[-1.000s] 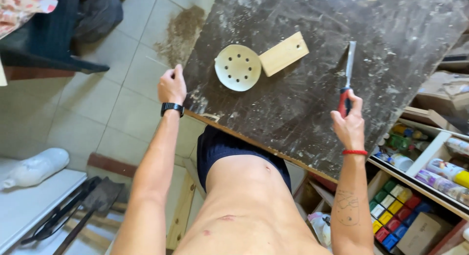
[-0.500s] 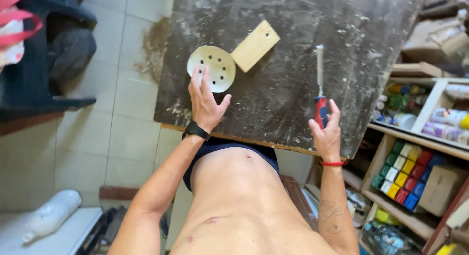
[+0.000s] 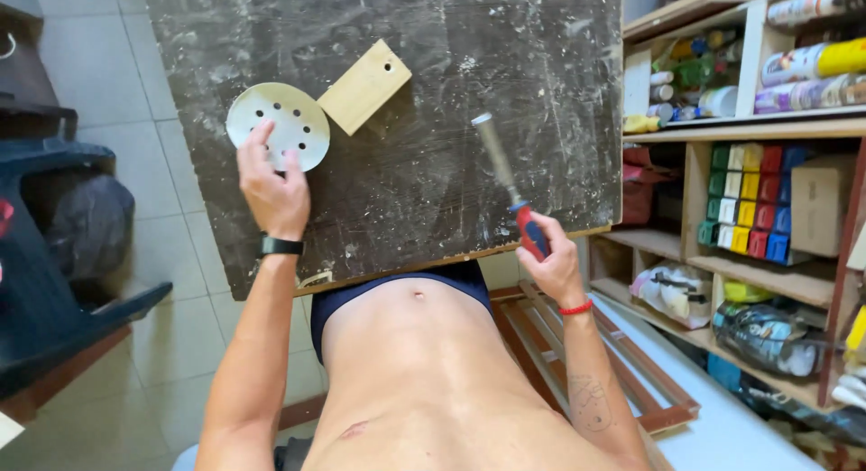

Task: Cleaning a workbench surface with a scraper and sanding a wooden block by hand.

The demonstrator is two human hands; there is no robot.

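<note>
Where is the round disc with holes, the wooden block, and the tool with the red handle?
round disc [image 3: 281, 119], head view, its white face.
wooden block [image 3: 363, 87], head view, top face.
chisel [image 3: 494, 155], head view, metal blade.

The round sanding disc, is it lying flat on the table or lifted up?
Flat. The white disc rests on the dark tabletop beside the wooden block; the left hand has fingertips on its near edge.

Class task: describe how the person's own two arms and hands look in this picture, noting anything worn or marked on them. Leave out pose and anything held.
Both arms are bare, with no sleeves or gloves. The left hand has a black watch strapped around its wrist. The right hand has a thin red wristband at its wrist, and a small dark tattoo marks the right forearm. No rings show on the fingers.
</note>
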